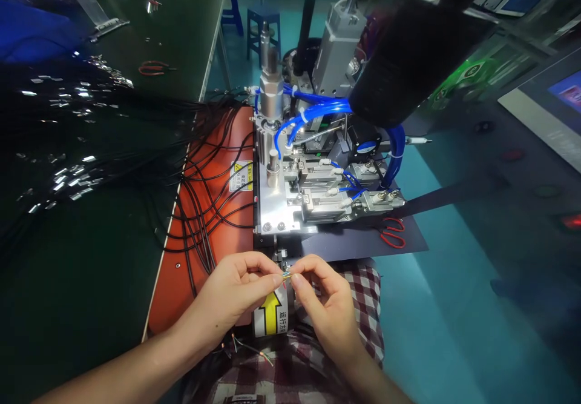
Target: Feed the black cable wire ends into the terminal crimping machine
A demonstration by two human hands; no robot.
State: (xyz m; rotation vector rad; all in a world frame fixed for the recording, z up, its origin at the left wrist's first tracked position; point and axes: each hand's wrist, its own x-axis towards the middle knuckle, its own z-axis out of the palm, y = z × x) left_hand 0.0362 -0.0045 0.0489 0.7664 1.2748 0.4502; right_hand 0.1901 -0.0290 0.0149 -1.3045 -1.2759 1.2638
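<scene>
Thin coloured wires (285, 277) lie between the fingertips of both hands, just in front of the machine. My left hand (247, 283) pinches them from the left, thumb against forefinger. From the right, my right hand (320, 289) pinches the same small bundle. Yellow, blue and red strands show; the rest is hidden by the fingers. Below the hands is a white label with a yellow arrow (271, 316). Stripped wire ends of a black cable (254, 351) hang beneath my left wrist, over the checked cloth (290, 364).
A metal machine (276, 204) with blue air tubes (322, 110) stands ahead. Black cables (195, 210) run over the orange surface (181, 289) from a dark table (91, 283) at left. Red-handled scissors (393, 234) lie right; red-handled pliers (153, 68) lie far left.
</scene>
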